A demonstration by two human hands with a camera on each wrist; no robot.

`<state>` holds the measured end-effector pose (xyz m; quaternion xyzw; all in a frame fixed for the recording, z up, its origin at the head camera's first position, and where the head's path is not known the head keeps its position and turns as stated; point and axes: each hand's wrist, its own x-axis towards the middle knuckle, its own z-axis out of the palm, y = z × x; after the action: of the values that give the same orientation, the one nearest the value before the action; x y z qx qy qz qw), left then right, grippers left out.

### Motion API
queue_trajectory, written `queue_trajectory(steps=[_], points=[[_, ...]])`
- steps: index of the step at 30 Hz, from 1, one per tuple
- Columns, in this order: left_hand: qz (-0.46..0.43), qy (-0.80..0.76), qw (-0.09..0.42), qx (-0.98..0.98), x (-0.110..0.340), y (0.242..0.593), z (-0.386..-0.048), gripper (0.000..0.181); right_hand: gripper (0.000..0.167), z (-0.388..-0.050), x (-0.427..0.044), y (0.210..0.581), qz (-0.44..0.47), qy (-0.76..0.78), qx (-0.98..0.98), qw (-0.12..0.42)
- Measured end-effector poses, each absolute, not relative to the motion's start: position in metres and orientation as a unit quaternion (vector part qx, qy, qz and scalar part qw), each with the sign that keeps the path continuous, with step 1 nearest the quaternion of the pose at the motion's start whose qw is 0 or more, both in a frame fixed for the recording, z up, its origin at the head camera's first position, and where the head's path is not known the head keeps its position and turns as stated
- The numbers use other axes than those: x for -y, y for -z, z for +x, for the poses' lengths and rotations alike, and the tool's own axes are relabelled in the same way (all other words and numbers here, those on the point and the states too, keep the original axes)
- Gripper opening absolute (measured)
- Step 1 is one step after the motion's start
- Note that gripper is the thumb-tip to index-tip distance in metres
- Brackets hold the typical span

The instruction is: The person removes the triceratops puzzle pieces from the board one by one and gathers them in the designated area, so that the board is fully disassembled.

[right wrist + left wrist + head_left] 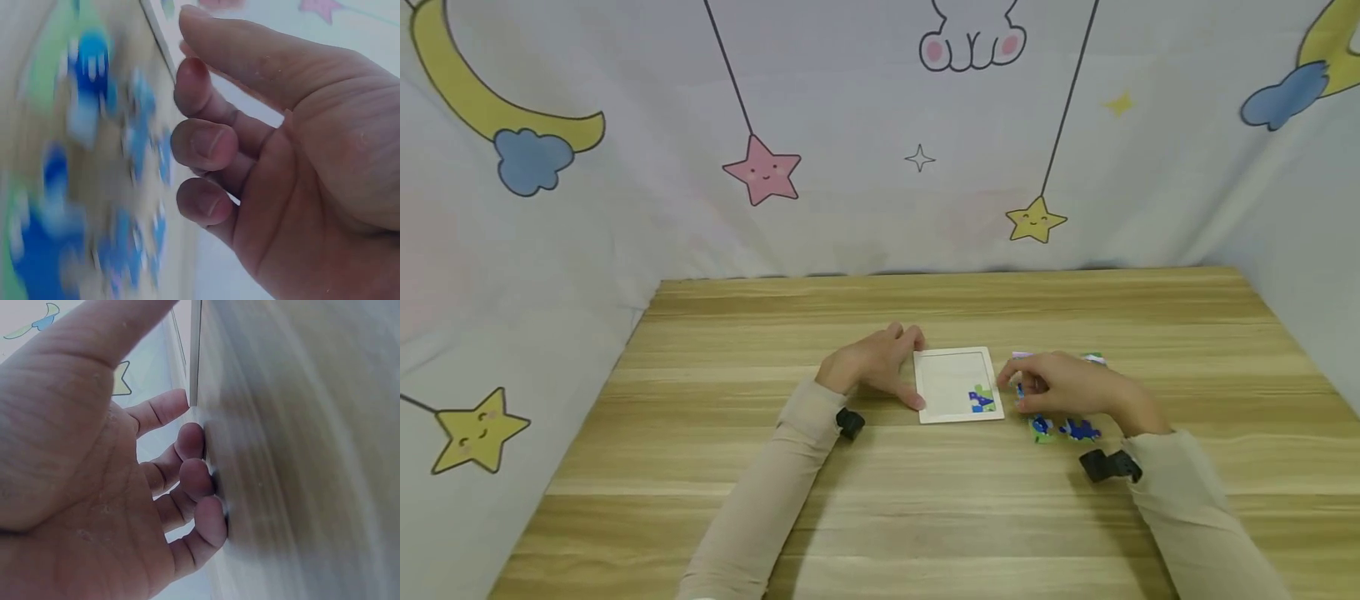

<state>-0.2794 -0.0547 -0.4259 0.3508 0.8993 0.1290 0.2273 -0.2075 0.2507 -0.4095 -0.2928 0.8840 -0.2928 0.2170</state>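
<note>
A white square puzzle tray (951,375) lies on the table, with a few joined blue and green puzzle pieces (982,401) in its near right corner. My left hand (880,363) rests against the tray's left side, thumb at the near corner and index finger at the far one. Its other fingers touch the tabletop in the left wrist view. Just right of the tray, my right hand (1063,386) hovers with loosely bent fingers and nothing visible between them. Beneath and around it lie loose puzzle pieces (1081,430), partly hidden by the hand and blurred in the right wrist view.
The wood-grain table (880,508) extends on all sides of the tray. A printed cloth curtain (850,225) with stars and moons hangs behind its far edge and along both sides. Black wrist bands (850,423) sit over the beige sleeves.
</note>
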Motion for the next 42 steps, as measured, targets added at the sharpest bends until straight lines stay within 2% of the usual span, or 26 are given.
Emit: queue_trajectory(steps=[8, 24, 34, 42], points=[[0.35, -0.124, 0.23, -0.899, 0.046, 0.424, -0.281, 0.082, 0.046, -0.213, -0.228, 0.423, -0.274, 0.313, -0.879, 0.233], [0.342, -0.125, 0.229, -0.903, 0.047, 0.421, -0.281, 0.083, 0.042, -0.219, -0.222, 0.426, -0.266, 0.334, -0.872, 0.24], [0.344, -0.14, 0.226, -0.9, 0.05, 0.424, -0.282, 0.082, 0.013, -0.222, -0.221, 0.426, -0.287, 0.333, -0.878, 0.191], [0.344, -0.139, 0.232, -0.899, 0.05, 0.424, -0.282, 0.083, 0.008, -0.223, -0.227, 0.421, -0.288, 0.332, -0.88, 0.179]])
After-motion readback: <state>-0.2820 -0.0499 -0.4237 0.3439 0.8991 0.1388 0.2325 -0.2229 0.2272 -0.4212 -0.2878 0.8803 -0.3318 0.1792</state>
